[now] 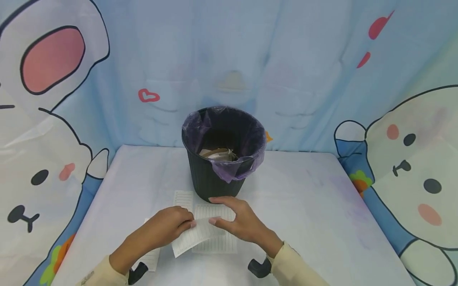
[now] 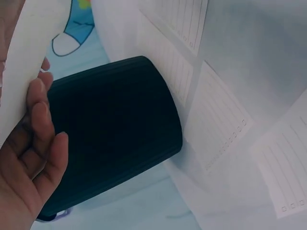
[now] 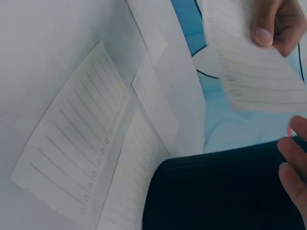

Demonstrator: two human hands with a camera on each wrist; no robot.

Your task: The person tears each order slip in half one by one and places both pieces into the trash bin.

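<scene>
A lined paper slip (image 1: 193, 237) was pinched between the thumb and fingers of the left hand (image 1: 164, 227). The right hand (image 1: 245, 220) was held with thumb and fingers spread, between two and three o'clock from the slip; whether the slip was touched by its thumb could not be told. A black bin (image 1: 211, 180), lined with a purple bag (image 1: 232, 171), was placed at one o'clock. On the table (image 1: 304, 206), a far sheet (image 1: 183, 198) was laid toward eleven o'clock, a near sheet (image 1: 153, 260) at eight.
</scene>
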